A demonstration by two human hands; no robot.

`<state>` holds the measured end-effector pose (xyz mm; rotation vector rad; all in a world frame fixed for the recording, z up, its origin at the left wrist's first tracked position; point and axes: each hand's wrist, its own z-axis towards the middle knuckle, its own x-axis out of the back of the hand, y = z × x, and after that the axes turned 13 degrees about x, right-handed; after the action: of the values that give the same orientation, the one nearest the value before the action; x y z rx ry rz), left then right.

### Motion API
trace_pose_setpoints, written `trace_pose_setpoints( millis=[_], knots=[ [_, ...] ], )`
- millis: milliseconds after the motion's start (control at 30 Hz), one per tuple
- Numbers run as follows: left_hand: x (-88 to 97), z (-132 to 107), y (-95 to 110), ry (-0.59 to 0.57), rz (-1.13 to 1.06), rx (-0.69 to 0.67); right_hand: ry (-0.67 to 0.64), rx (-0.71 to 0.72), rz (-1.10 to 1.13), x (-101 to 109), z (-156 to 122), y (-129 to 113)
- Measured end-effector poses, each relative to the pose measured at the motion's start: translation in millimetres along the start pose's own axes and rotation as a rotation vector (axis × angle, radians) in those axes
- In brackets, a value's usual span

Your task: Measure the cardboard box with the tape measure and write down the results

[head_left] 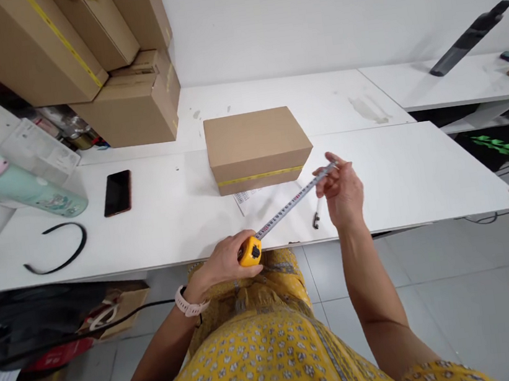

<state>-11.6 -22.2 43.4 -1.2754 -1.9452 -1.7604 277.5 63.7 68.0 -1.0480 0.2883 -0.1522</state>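
L hand (223, 258) grips yel. tape measure (249, 252); R hand (343, 197) pinches blade (296, 201) end.

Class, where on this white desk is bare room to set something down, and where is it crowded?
Bare: the tabletop right of the right hand, and, bar a small speck, between phone and middle carton. Crowded: the left end, with bottle and stacked cartons; also in front of the middle carton, where paper lies and the drawn tape measure crosses.

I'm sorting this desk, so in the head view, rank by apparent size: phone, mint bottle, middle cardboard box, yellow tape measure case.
Largest to smallest:
middle cardboard box
mint bottle
phone
yellow tape measure case, partly covered
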Motion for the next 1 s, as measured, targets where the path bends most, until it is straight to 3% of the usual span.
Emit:
trace_pose_setpoints(
  millis=[100, 200, 267, 367, 500, 600, 667, 733, 867, 1000],
  knots=[
    [-2.6, -2, 2, -0.059, 0.036, -0.018, 0.072, -0.029, 0.031, 22, -4, -7],
    [-11.4, 0, -3, -0.035, -0.074, 0.018, 0.076, -0.063, 0.01, 25, -22, 0],
    [-17.0, 2, -8, 0.027, -0.19, 0.051, -0.018, -0.104, -0.028, 14, -47, 8],
    [-21.1, 6, -10, 0.105, -0.279, 0.061, -0.27, -0.106, -0.126, -18, -88, 19],
    [-16.9, 8, -10, 0.124, -0.247, 0.064, -0.504, 0.111, -0.328, -46, -115, 30],
    [-6.1, 9, -19, 0.219, -0.217, 0.123, -0.396, 0.223, -0.587, -32, -107, 45],
    [5.2, 10, -29, 0.343, -0.179, 0.181, -0.24, 0.236, -0.829, -10, -95, 59],
    [18.5, 13, -39, 0.479, -0.089, 0.256, -0.201, 0.229, -1.039, 12, -83, 73],
    [42.8, 24, -53, 0.636, 0.151, 0.426, -0.437, 0.297, -1.242, 31, -66, 90],
    [56.5, 42, -62, 0.662, 0.29, 0.518, -0.648, 0.38, -1.253, 17, -57, 93]
  ],
)
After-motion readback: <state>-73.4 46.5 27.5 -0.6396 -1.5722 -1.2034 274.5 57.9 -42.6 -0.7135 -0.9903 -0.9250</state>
